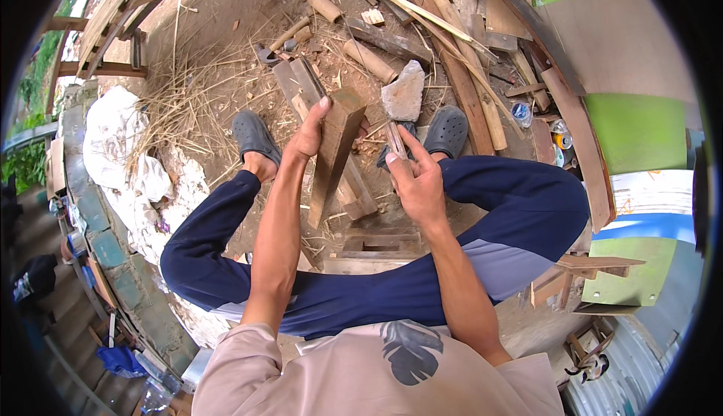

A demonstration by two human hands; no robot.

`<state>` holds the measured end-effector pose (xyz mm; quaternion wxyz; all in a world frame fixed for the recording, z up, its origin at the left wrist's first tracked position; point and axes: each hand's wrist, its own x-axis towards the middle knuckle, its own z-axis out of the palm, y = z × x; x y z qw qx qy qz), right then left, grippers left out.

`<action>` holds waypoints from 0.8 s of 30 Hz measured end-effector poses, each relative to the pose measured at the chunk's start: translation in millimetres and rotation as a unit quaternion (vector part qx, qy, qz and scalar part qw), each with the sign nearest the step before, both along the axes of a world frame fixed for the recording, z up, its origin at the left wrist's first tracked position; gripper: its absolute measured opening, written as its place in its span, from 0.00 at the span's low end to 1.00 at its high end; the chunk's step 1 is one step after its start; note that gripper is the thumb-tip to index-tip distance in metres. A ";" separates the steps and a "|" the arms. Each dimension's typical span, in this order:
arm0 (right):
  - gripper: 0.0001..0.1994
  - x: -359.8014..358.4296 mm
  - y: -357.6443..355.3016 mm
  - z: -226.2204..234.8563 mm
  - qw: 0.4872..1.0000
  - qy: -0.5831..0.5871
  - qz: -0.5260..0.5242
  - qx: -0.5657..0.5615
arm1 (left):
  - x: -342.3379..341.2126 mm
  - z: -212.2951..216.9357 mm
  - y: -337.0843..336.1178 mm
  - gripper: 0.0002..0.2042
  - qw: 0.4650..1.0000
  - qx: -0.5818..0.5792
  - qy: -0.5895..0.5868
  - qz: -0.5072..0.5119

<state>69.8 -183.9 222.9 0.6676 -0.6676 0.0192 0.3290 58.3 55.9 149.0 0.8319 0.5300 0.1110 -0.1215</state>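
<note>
A squared timber block [335, 154] is grasped in the left hand [307, 134], with the thumb laid along the upper part of the near side and fingertips just visible at the opposite side; the block is held tilted between the knees. In the right hand [420, 190], a short, slim hand tool [395, 141] is pinched between thumb and fingers; it may be a chisel, but its working end cannot be made out. The tool is held just beside the block, with a gap seen between them.

Behind and below the block, a longer timber [358, 190] is laid slantwise on the ground. Closer to the body, a slotted wooden piece [407, 243] is seen lying low. Beyond the hands, a pale rough stone [404, 92] is set between the two dark clogs, near the right one [449, 131]. Farther out, bamboo lengths [369, 60], scattered straw [184, 92], a long brown plank [468, 107] and a white sack [113, 141] are spread around.

As far as can be judged, the block has already been squared, while no finished joint can be seen on its visible faces; how much shaping is left cannot be told.
</note>
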 end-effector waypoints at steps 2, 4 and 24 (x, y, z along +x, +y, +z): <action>0.28 -1.1 -2.2 -1.4 0.999 -0.030 -0.018 0.007 | 4.2 -10.3 -5.6 0.42 0.998 -0.032 0.040 0.035; 0.27 -2.1 -6.2 -0.7 0.997 -0.067 -0.023 -0.002 | 7.7 -18.8 -10.7 0.36 0.995 0.029 0.047 0.086; 0.23 -9.0 -36.5 -53.7 0.979 -0.136 0.079 -0.128 | 10.8 -116.2 -21.6 0.33 0.862 0.484 0.120 0.092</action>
